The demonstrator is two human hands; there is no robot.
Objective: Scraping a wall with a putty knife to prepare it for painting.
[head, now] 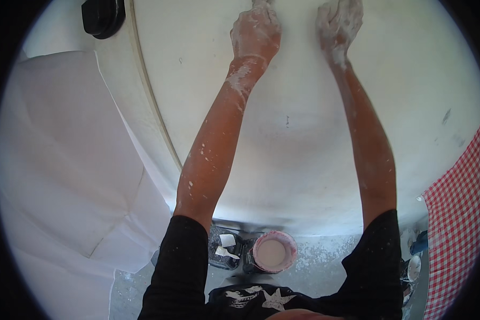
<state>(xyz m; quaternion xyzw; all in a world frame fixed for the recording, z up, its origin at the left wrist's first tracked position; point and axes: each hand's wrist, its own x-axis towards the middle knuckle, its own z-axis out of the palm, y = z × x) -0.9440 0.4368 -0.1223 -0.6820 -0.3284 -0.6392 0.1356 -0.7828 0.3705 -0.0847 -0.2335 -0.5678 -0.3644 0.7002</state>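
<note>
Both my hands are raised against a white wall [296, 160] and smeared with a whitish coating. My left hand [258, 34] looks curled, with its fingertips at the upper picture edge, so whatever it may hold is hidden. To its right, my right hand [340, 24] reaches up along the same surface, its fingers partly cut off by the frame. Dark scuff marks show on the wall between and beside my forearms. Below, a pink-rimmed bucket [275, 251] of pale liquid stands on the floor. A brush [227, 253] lies on a black lid or tray [220, 262] beside it.
A white sheet [72, 160] hangs at the left, next to a thin vertical strip [150, 96]. A black fixture [103, 18] is at the top left. At the right hangs a red-and-white checked cloth [456, 212]. Spattered floor [324, 260] and a small container [414, 268] lie below.
</note>
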